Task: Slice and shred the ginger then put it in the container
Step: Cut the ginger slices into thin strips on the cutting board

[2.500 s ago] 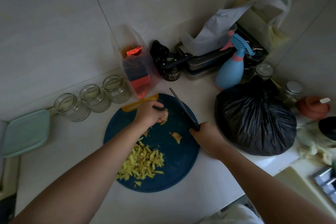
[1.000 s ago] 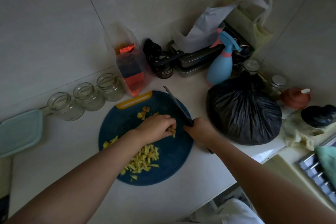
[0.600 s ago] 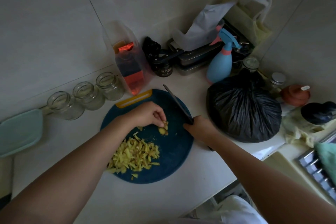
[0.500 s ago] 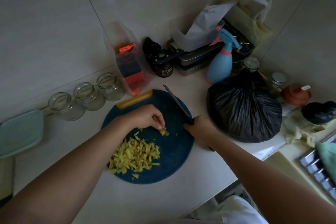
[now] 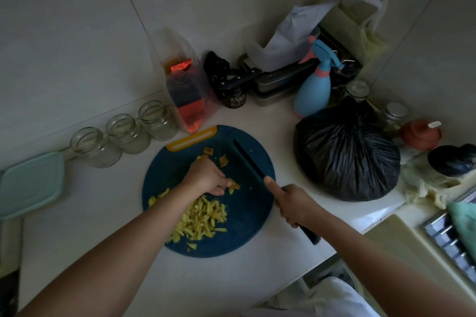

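Observation:
A round dark-blue cutting board (image 5: pixel 247 229) with a yellow handle lies on the white counter. A heap of yellow ginger shreds (image 5: pixel 199 219) sits on its near half. Small ginger pieces (image 5: pixel 222 159) lie near its far edge. My left hand (image 5: pixel 206 177) reaches over the board, fingertips pinching a ginger piece (image 5: pixel 235 185) at the middle. My right hand (image 5: pixel 293 203) grips the dark knife (image 5: pixel 248 159) by its handle, index finger along the spine, blade resting on the board's right side. A pale green container lid (image 5: pixel 31 183) lies at far left.
Three empty glass jars (image 5: pixel 123 132) line the wall behind the board. A clear bag with orange packs (image 5: pixel 186 100), a black jar (image 5: pixel 233 95), metal tins, a blue spray bottle (image 5: pixel 313 92) and a full black bag (image 5: pixel 345 154) crowd the corner. The counter edge runs near right.
My left hand has shifted slightly right, its fingertips closing on the ginger piece at the board's middle. The knife blade stays on the right side of the board.

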